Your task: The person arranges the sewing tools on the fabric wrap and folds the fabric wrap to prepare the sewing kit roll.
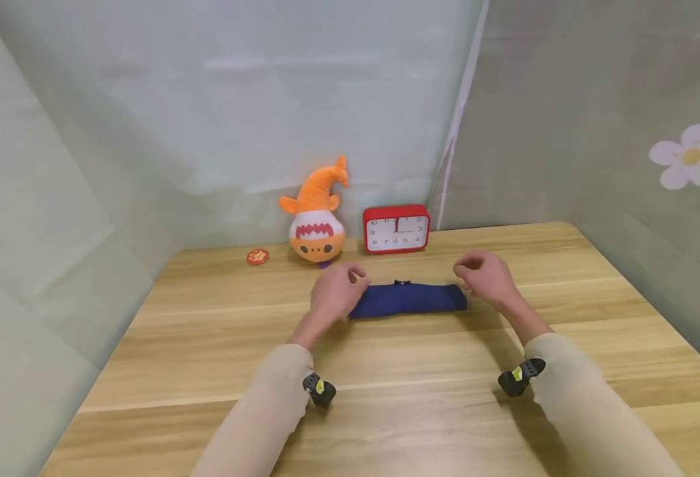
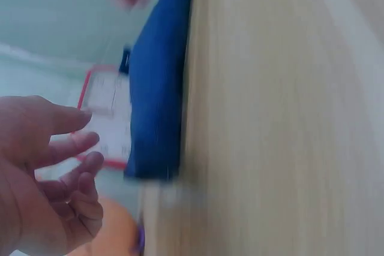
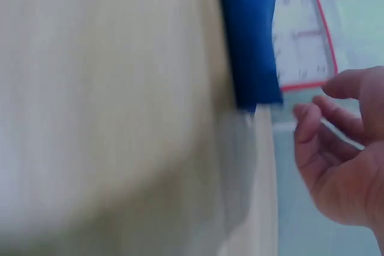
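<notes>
A long, flat navy fabric piece [image 1: 409, 299] lies crosswise on the wooden table, with a small black part [image 1: 402, 283] at its far edge. My left hand [image 1: 338, 289] hovers by its left end and overlaps that end in the head view. From the left wrist view, the fingers [image 2: 72, 148] are loosely bent and hold nothing. Just beyond the right end is my right hand [image 1: 488, 278]. Its thumb and fingertips come near each other in the right wrist view, where a gap separates the hand [image 3: 348, 154] from the fabric [image 3: 249, 46].
Behind the fabric stands a red-framed clock [image 1: 396, 230]. An orange and white plush toy [image 1: 317, 222] sits left of it, against the pale cloth backdrop [image 1: 326, 99]. A small round red piece [image 1: 257, 257] lies near the table's [image 1: 207, 358] back left edge.
</notes>
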`<action>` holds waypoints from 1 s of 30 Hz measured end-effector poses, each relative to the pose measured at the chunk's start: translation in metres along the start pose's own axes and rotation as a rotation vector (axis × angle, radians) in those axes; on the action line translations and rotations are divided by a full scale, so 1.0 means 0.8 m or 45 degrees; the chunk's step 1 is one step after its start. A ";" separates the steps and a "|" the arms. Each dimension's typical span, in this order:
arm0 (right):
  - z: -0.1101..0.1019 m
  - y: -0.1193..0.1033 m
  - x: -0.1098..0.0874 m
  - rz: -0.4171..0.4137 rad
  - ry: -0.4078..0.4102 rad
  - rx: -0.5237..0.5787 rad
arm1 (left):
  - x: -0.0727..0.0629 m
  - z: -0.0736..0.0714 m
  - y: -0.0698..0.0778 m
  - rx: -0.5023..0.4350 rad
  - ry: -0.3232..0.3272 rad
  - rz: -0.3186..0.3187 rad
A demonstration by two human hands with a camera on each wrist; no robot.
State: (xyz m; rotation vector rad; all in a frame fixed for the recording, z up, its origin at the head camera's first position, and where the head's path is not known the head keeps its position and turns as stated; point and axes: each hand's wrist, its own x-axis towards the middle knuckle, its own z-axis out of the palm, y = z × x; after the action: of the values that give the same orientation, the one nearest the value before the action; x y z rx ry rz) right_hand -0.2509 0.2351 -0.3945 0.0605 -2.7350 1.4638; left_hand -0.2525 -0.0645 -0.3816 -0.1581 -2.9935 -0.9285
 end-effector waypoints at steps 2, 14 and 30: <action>-0.009 0.012 -0.005 0.070 -0.040 -0.008 | 0.001 -0.009 -0.017 0.011 -0.017 -0.081; -0.002 0.028 -0.008 0.268 -0.218 0.119 | 0.001 0.000 -0.049 -0.138 -0.232 -0.103; -0.012 0.035 -0.015 0.300 -0.315 0.351 | -0.010 -0.014 -0.059 -0.449 -0.453 -0.238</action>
State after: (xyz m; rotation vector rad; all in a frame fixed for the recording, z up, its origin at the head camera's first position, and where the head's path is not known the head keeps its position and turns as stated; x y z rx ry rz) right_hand -0.2405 0.2590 -0.4126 -0.0811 -2.7805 2.0181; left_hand -0.2492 -0.1104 -0.3989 -0.0459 -3.1646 -1.6052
